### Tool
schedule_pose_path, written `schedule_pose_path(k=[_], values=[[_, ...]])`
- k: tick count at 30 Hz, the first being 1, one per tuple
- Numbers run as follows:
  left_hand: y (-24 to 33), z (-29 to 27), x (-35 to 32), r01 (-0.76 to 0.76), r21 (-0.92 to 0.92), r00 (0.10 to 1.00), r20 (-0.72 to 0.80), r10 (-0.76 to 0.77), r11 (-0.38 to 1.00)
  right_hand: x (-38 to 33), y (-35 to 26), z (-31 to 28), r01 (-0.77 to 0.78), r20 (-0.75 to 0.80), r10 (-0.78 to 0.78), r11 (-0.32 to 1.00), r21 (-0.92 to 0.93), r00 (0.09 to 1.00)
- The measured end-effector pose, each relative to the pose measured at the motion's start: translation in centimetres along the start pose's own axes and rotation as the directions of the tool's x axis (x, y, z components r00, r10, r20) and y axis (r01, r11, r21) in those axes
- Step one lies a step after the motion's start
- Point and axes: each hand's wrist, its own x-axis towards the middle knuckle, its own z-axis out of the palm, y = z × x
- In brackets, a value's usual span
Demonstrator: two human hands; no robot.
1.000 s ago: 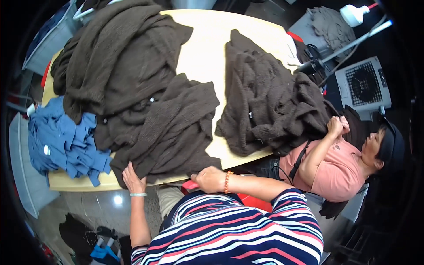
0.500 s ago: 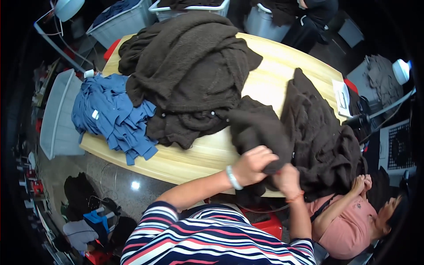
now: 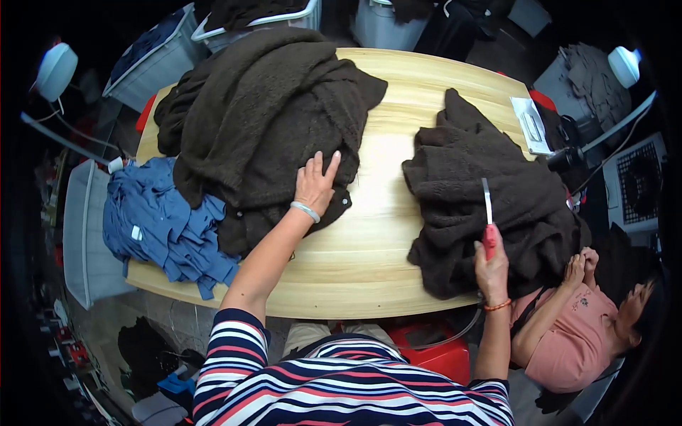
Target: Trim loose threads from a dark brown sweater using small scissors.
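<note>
My left hand (image 3: 315, 183) lies with its fingers spread on the front of a big heap of dark brown fleece garments (image 3: 263, 106). Small shiny round buttons or snaps show near the heap's lower edge. In my right hand (image 3: 491, 275) is a tool with a red handle and slim silver metal tip (image 3: 488, 213), pointing away from me; its exact kind I cannot make out. That hand is over a second dark brown fleece pile (image 3: 465, 160) on the right side of the wooden table (image 3: 383, 149).
Blue garments (image 3: 163, 224) hang over the table's left edge beside a grey bin (image 3: 82, 231). Filled bins (image 3: 149, 60) stand beyond the far side. A white tray (image 3: 530, 124) lies at the far right. A person in pink (image 3: 568, 337) sits close by my right arm.
Both hands have left the fleece piece they held at the near edge; it now lies on the right pile. My left hand has moved to the left heap, and the red-handled tool is now visible.
</note>
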Motion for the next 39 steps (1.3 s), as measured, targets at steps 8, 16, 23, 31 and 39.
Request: schedule_pose_path(k=[8, 16, 23, 31, 39], values=[[-3.0, 1.2, 0.4, 0.066, -0.268, 0.99, 0.139, -0.029, 0.961, 0.0, -4.5, 4.3, -0.018, 0.306, 0.044, 0.996, -0.086, 0.951], [-0.3, 3.8, 2.6, -0.249, 0.284, 0.968, 0.085, 0.235, 0.926, -0.2, -6.7, 7.4, -0.001, 0.401, 0.054, 0.991, -0.132, 0.914], [-3.4, -2.7, 3.8, 0.379, -0.813, 0.914, 0.403, -0.043, 0.442, -0.3, -7.5, 7.1, 0.0, 0.438, 0.023, 0.999, -0.054, 0.899], [-5.4, 1.4, -2.4, 0.547, -0.777, 0.835, 0.476, -0.276, 0.313, 0.0, -13.8, 8.4, 0.216, 0.689, -0.146, 0.976, -0.015, 0.71], [-4.6, 3.3, -4.7, 0.525, -0.82, 0.833, 0.441, -0.334, 0.227, 4.3, -15.6, 11.6, 0.304, 0.615, -0.205, 0.951, -0.06, 0.761]])
